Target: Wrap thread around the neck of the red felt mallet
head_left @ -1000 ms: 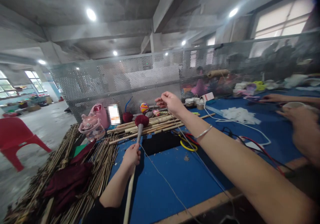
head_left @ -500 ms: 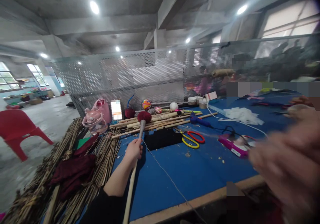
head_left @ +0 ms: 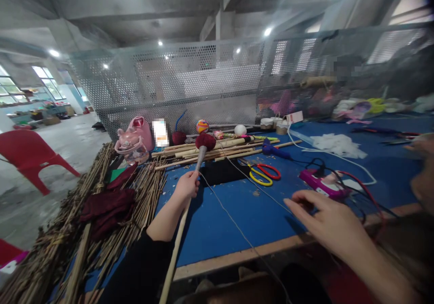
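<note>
My left hand (head_left: pixel 187 185) is wrapped around a mallet, a pale wooden stick (head_left: pixel 178 236) with a round dark red head (head_left: pixel 205 141). Grey thread (head_left: pixel 201 155) binds the neck under the head. One strand of thread (head_left: pixel 257 184) stretches from the head to the fingertips of my right hand (head_left: pixel 322 216), which pinch it over the table. A second strand (head_left: pixel 230 216) trails from the neck down past the table's front edge. Behind the mallet lie a black cloth (head_left: pixel 224 172) and scissors (head_left: pixel 264 174) with yellow and red handles.
A blue glue gun (head_left: pixel 275 150) and a purple power strip (head_left: pixel 320 182) with cables lie on the blue table (head_left: pixel 237 231). Wooden sticks (head_left: pixel 176 159) lie behind. Bundled twigs and dark red cloth (head_left: pixel 108 209) cover the left. A perforated metal screen (head_left: pixel 176 82) stands behind.
My right hand, blurred and raised at the right before, has come lower and left, with the thread now taut from the head to it. The view has tilted down; my left hand keeps its grip.
</note>
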A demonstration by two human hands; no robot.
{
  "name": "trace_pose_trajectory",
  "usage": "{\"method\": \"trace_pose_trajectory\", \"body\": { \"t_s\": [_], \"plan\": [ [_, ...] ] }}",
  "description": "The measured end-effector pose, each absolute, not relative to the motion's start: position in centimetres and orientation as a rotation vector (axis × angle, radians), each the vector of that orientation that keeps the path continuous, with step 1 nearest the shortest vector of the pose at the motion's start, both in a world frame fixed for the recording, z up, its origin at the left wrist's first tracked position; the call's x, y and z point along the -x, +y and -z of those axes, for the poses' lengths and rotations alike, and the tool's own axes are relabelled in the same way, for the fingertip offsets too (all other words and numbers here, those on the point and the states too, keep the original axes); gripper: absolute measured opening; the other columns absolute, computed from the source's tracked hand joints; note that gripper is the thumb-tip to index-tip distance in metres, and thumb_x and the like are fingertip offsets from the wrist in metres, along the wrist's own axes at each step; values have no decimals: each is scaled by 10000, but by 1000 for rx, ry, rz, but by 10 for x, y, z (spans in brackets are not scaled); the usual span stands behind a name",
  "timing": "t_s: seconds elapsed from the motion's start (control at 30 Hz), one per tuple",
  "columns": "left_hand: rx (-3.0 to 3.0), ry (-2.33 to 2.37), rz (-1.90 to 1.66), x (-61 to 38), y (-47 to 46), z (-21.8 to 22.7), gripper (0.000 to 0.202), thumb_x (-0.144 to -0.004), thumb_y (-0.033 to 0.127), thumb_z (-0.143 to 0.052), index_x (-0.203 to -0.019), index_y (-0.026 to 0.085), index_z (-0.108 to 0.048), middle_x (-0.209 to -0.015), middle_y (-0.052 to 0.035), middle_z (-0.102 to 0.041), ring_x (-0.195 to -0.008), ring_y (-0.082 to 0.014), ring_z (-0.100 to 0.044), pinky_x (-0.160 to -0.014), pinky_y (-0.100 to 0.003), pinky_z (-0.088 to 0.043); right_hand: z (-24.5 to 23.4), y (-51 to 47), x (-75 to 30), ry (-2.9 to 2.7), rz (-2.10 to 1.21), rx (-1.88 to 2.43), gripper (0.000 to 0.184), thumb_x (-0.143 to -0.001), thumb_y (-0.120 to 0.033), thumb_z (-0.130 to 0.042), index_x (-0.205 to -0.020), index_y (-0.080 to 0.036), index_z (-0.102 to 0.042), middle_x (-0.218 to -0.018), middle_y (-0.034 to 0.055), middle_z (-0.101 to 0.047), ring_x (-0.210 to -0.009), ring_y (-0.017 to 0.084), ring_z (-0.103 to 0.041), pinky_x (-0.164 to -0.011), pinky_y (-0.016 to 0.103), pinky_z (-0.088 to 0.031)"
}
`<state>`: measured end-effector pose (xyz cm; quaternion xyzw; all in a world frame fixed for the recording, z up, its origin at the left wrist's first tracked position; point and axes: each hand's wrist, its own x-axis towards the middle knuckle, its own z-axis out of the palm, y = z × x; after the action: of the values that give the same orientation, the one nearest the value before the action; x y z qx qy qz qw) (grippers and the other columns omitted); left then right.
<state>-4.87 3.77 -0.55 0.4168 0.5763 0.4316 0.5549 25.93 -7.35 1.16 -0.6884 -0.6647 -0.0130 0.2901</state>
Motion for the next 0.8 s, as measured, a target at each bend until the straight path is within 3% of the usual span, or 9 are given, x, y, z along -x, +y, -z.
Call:
{"method": "trace_pose_trajectory", "body": {
  "t_s": [0.07,0.17,0.3,0.4,0.6,0.7,0.8],
  "plan": [
    [-987,1355,-1025,49,37,5,216,-819,398,-463,-821,182,-468,-484,81,-328,-325,-25,-261,-346,-136,-146,4,-61,-259,-1871,-14,1957,332,-704,-522,-519,-795,-228,-643,-813,60,-671,-680,236,-627,-531,317,-442],
    [-983,1364,-1040,51,38,5,208,-816,393,-467,-814,185,-467,-485,82,-321,-328,-27,-266,-346,-137,-145,28,-52,-268,-2010,-22,1946,278,-742,-434,-490,-805,-230,-668,-893,66,-671,-790,247,-635,-628,331,-463],
    [-972,1377,-1048,52,39,3,180,-822,364,-453,-804,186,-467,-483,79,-326,-325,-29,-267,-345,-144,-144,42,-57,-282,-1882,0,2031,322,-754,-450,-475,-912,-223,-638,-822,67,-665,-678,237,-632,-568,325,-447],
    [-968,1372,-1047,51,39,2,164,-826,347,-442,-803,186,-467,-483,78,-328,-323,-30,-264,-344,-148,-148,43,-57,-284,-1879,46,2067,291,-777,-448,-436,-814,-226,-620,-795,62,-654,-645,236,-616,-522,318,-410],
    [-976,1362,-1050,51,38,1,142,-828,327,-437,-814,189,-468,-482,77,-334,-324,-29,-266,-348,-144,-139,38,-51,-271,-1948,107,1983,270,-812,-325,-343,-690,-202,-550,-751,91,-615,-740,252,-587,-656,348,-429],
    [-976,1361,-1053,51,37,0,148,-827,329,-438,-814,185,-469,-486,75,-340,-326,-29,-272,-349,-144,-141,23,-70,-252,-1933,-118,1835,270,-835,-350,-335,-735,-201,-536,-788,89,-613,-762,227,-578,-700,330,-444],
    [-974,1358,-1057,52,37,-1,155,-832,331,-431,-822,180,-465,-491,76,-338,-327,-27,-275,-348,-144,-145,2,-103,-231,-2107,-622,1550,273,-874,-362,-328,-783,-213,-538,-751,42,-609,-722,162,-569,-678,240,-457]
  ]
}}
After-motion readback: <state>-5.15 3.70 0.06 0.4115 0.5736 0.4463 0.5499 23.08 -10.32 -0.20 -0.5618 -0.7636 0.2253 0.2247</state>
